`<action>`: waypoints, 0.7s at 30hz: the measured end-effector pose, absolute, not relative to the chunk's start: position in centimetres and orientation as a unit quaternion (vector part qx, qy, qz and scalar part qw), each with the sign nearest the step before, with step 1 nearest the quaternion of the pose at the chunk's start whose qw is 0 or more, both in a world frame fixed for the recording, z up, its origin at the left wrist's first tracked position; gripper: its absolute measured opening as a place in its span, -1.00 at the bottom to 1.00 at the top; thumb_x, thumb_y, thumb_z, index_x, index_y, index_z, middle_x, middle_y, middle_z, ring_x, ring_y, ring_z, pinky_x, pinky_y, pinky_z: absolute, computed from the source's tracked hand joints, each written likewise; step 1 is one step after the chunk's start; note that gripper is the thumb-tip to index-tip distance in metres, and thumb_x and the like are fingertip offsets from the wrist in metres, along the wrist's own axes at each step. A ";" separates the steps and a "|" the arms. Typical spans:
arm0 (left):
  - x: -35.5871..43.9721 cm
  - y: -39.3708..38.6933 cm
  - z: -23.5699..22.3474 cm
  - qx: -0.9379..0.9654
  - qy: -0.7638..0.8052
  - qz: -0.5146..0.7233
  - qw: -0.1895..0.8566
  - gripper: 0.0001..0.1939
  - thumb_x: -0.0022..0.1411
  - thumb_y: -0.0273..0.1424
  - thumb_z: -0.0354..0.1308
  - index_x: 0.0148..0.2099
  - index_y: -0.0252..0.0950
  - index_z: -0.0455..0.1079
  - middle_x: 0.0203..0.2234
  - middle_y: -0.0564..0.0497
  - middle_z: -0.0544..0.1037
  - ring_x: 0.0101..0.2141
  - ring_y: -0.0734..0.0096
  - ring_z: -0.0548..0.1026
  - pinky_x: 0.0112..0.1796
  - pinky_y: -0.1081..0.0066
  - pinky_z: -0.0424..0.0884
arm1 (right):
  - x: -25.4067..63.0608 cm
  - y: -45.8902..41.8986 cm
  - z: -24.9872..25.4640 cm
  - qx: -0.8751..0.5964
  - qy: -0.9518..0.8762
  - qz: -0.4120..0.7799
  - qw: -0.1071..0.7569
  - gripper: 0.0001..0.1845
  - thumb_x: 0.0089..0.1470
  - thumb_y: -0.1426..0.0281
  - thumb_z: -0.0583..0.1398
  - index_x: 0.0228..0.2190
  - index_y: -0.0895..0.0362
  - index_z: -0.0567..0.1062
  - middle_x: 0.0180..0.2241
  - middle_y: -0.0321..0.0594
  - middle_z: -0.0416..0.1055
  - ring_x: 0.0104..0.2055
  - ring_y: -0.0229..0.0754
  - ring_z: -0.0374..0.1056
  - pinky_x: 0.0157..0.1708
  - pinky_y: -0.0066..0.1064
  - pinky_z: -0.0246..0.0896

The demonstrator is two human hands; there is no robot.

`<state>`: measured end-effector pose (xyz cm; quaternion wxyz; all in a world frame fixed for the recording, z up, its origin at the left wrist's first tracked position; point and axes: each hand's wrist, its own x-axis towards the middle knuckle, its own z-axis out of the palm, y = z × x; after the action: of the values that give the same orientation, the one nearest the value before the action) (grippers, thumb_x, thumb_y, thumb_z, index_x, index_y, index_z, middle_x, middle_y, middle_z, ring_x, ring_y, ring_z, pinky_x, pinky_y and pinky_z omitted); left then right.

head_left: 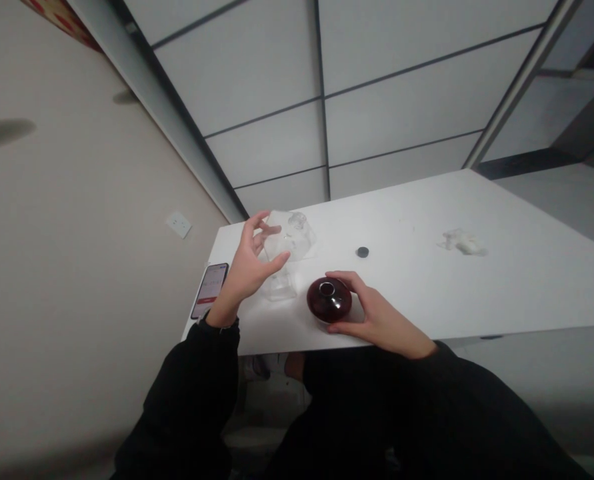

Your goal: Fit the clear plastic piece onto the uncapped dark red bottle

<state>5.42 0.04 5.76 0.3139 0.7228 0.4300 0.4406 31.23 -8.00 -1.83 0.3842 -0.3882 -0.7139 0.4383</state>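
While the right hand (379, 317) clasps a dark red lacquer bowl (329, 300), its thumb and fingers on opposite sides, the left hand (249, 263) curves open around a clear glass vessel (291, 237), just left of the bowl and beyond it; whether it touches the glass is unclear. A smartphone (209, 291) lies farther left of the bowl, at the edge of a white table (427, 293).

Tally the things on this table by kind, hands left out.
Phone: 1
Dark red lidded bowl: 1
Small black disc: 1
Crumpled white tissue: 1
Clear glass vessel: 1, possibly 2; left hand hides the middle
Total: 5, possibly 6
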 end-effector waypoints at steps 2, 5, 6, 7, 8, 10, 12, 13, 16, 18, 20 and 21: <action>5.9 0.2 5.9 0.746 0.443 0.410 0.281 -0.30 0.13 -0.23 0.37 0.28 -0.13 0.24 0.26 -0.16 0.28 0.23 0.10 0.45 0.31 0.02 0.32 | 31.8 -7.9 -1.6 -0.369 -0.713 0.458 0.382 0.05 -0.11 0.15 0.55 0.30 -0.08 0.21 0.37 -0.03 0.29 0.43 0.19 0.23 0.43 0.14 0.08; 6.3 0.4 6.3 0.775 0.460 0.379 0.210 -0.35 0.13 -0.27 0.35 0.25 -0.17 0.28 0.22 -0.15 0.35 0.23 0.07 0.41 0.33 -0.01 0.27 | 33.1 -7.6 -1.6 -0.362 -0.710 0.484 0.362 0.27 -0.18 0.14 0.58 0.40 -0.11 0.07 0.45 -0.04 0.16 0.50 0.14 0.10 0.49 0.12 -0.05; 6.4 0.4 6.4 0.780 0.466 0.370 0.193 -0.36 0.13 -0.28 0.35 0.23 -0.18 0.28 0.20 -0.15 0.38 0.22 0.07 0.40 0.33 -0.02 0.27 | 33.5 -7.5 -1.6 -0.373 -0.710 0.484 0.349 0.28 -0.16 0.13 0.57 0.42 -0.11 0.05 0.46 -0.04 0.13 0.51 0.13 0.07 0.50 0.12 -0.07; 6.5 0.5 6.5 0.783 0.472 0.361 0.185 -0.37 0.12 -0.29 0.34 0.22 -0.19 0.27 0.19 -0.14 0.41 0.22 0.07 0.40 0.32 -0.02 0.26 | 33.9 -7.4 -1.8 -0.388 -0.713 0.479 0.335 0.27 -0.15 0.13 0.56 0.42 -0.10 0.05 0.47 -0.04 0.11 0.51 0.13 0.06 0.50 0.13 -0.07; 6.5 0.5 6.5 0.784 0.478 0.351 0.186 -0.38 0.12 -0.29 0.34 0.20 -0.21 0.26 0.17 -0.15 0.42 0.21 0.07 0.40 0.32 -0.02 0.27 | 34.2 -7.3 -1.9 -0.402 -0.717 0.472 0.319 0.24 -0.14 0.15 0.56 0.42 -0.08 0.08 0.48 -0.03 0.10 0.51 0.14 0.06 0.50 0.15 -0.07; 6.7 0.6 6.4 0.782 0.490 0.327 0.204 -0.37 0.11 -0.28 0.34 0.19 -0.23 0.23 0.14 -0.16 0.45 0.20 0.06 0.42 0.30 -0.02 0.29 | 34.5 -7.1 -2.2 -0.420 -0.728 0.458 0.289 0.17 -0.12 0.21 0.55 0.40 -0.05 0.16 0.46 -0.02 0.15 0.48 0.17 0.12 0.48 0.18 -0.04; 6.8 0.6 6.1 0.779 0.503 0.297 0.229 -0.36 0.10 -0.26 0.35 0.18 -0.23 0.20 0.13 -0.16 0.45 0.19 0.04 0.44 0.28 -0.03 0.31 | 34.6 -7.0 -2.6 -0.424 -0.741 0.447 0.267 0.08 -0.12 0.25 0.54 0.36 -0.02 0.26 0.40 -0.01 0.26 0.43 0.20 0.22 0.45 0.20 0.04; 6.9 0.6 6.0 0.778 0.510 0.280 0.235 -0.35 0.10 -0.25 0.35 0.17 -0.23 0.20 0.14 -0.17 0.45 0.19 0.03 0.46 0.26 -0.04 0.33 | 34.6 -6.9 -2.7 -0.423 -0.747 0.442 0.261 0.04 -0.12 0.26 0.54 0.34 -0.01 0.30 0.37 -0.01 0.32 0.40 0.20 0.26 0.43 0.19 0.08; 7.0 0.8 5.5 0.787 0.524 0.235 0.226 -0.34 0.10 -0.24 0.39 0.18 -0.22 0.22 0.15 -0.19 0.47 0.15 -0.01 0.48 0.21 -0.07 0.36 | 34.8 -6.7 -3.1 -0.425 -0.762 0.421 0.250 -0.04 -0.10 0.29 0.53 0.30 0.02 0.36 0.33 0.00 0.37 0.36 0.18 0.32 0.40 0.16 0.15; 6.9 1.0 5.1 0.809 0.513 0.205 0.200 -0.34 0.08 -0.23 0.42 0.17 -0.22 0.28 0.15 -0.19 0.49 0.15 -0.04 0.48 0.21 -0.08 0.35 | 35.3 -6.5 -3.4 -0.433 -0.769 0.402 0.245 -0.08 -0.08 0.30 0.51 0.29 0.03 0.38 0.32 0.01 0.38 0.34 0.19 0.34 0.38 0.18 0.19; 6.7 1.4 4.5 0.835 0.496 0.167 0.169 -0.36 0.07 -0.20 0.46 0.15 -0.22 0.36 0.14 -0.18 0.53 0.14 -0.09 0.48 0.21 -0.12 0.34 | 35.9 -6.4 -3.7 -0.444 -0.774 0.383 0.239 -0.11 -0.07 0.32 0.49 0.28 0.03 0.40 0.31 0.03 0.39 0.33 0.21 0.35 0.35 0.21 0.22; 6.6 1.6 4.1 0.846 0.488 0.148 0.154 -0.36 0.06 -0.17 0.46 0.15 -0.22 0.39 0.12 -0.18 0.55 0.12 -0.12 0.49 0.21 -0.16 0.32 | 36.1 -6.4 -3.9 -0.447 -0.777 0.375 0.236 -0.12 -0.07 0.34 0.49 0.28 0.03 0.41 0.30 0.03 0.39 0.32 0.22 0.36 0.35 0.21 0.23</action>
<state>6.61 1.60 4.13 0.1536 0.8465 0.4878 0.1480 36.12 -6.36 -3.92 0.2362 -0.4468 -0.7772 0.3750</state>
